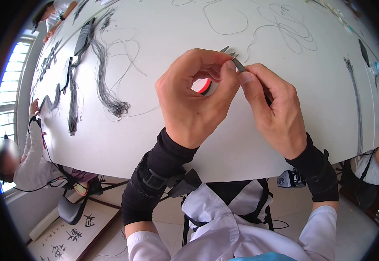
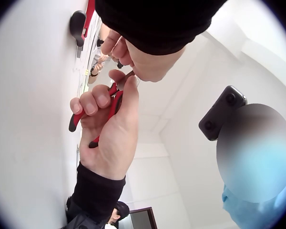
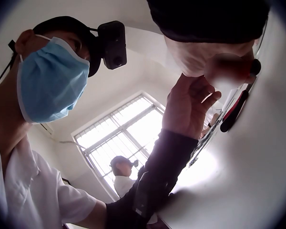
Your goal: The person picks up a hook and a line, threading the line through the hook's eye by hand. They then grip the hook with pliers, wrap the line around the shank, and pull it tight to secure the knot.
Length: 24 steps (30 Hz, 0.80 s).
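Evidently, pliers (image 2: 116,104) lie inside the right hand (image 2: 115,131).

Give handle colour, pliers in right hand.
Red with black ends; the handles show best in the left wrist view.

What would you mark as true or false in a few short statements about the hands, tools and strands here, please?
1. The right hand holds pliers with red-and-black handles. True.
2. The left hand lies flat on the table. False: it is raised, its thumb and index fingertips together at the pliers' tip, apparently pinching something too small to identify.
3. Another tool with red on its handle lies on the table. True.
4. Every grey strand bundle lies on the table's right side. False: several lie on the left.
5. Both forearms wear black sleeves. True.
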Motion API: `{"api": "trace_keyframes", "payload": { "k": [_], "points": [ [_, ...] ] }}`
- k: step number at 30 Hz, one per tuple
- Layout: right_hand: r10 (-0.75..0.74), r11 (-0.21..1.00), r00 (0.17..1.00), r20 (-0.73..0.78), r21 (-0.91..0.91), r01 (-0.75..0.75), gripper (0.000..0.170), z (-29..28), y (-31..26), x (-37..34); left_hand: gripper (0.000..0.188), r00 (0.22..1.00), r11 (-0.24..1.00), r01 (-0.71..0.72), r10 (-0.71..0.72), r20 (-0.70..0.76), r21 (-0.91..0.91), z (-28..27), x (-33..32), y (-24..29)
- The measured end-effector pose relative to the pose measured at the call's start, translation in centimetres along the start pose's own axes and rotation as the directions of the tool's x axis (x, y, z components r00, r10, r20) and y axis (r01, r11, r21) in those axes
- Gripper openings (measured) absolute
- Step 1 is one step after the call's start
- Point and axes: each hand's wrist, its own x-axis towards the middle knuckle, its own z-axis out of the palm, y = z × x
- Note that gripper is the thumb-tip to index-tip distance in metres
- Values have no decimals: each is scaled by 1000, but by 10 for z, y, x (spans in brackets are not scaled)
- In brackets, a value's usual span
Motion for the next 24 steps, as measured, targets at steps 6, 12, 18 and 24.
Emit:
{"api": "trace_keyframes", "payload": {
  "k": [6,12,18,24],
  "points": [
    [-22,1000,1000,-2,9,22,21,3,5,-3,5,1000,998,-23,22,12,55,-2,0,-2],
    [58,983,996,71,170,-70,26,5,6,-5,14,999,999,4,-6,-44,-37,1,2,-8],
    [231,855,938,257,406,-322,36,0,2,-2,13,988,982,153,-153,9,-114,-3,3,-3],
    [232,761,879,417,486,-431,40,-9,3,0,10,968,945,252,-242,72,-210,-5,3,3]
  ]
}}
